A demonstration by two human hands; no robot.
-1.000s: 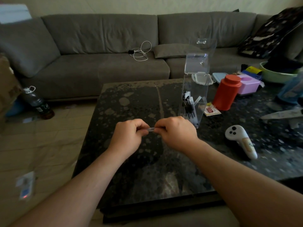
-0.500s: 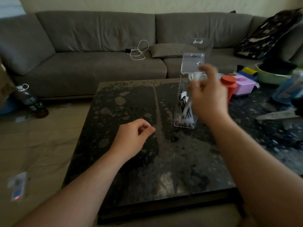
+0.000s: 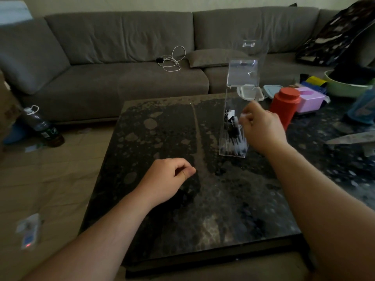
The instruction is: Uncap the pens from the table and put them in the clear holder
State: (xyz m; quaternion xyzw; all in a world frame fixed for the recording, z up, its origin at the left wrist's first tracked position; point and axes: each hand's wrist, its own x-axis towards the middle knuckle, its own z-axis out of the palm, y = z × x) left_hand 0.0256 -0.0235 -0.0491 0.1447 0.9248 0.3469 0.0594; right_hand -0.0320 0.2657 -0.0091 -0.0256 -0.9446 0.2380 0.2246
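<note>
A tall clear holder (image 3: 224,126) stands on the dark speckled table (image 3: 162,126), its hinged lid (image 3: 242,73) flipped up. Several pens (image 3: 233,136) with dark tips lean inside it. My right hand (image 3: 261,128) hovers at the holder's right side with its fingers curled. They pinch the pale top end of a pen (image 3: 242,116) that reaches down into the holder; this spot is blurred. My left hand (image 3: 168,179) rests low over the table's middle, thumb pressed against curled fingers as around a pen cap; the cap itself is hidden.
A red canister (image 3: 284,106), a pink box (image 3: 310,100), a white lidded tub (image 3: 250,93) and a green bowl (image 3: 345,86) crowd the table's far right. A grey blade-like item (image 3: 349,138) lies at right. A grey sofa (image 3: 121,78) stands behind, a bottle (image 3: 42,126) on the floor.
The hands pulled apart from a shared grip on a pen. My right hand rose to the holder's opening with the pen, then dropped lower beside it. My left hand stayed curled.
</note>
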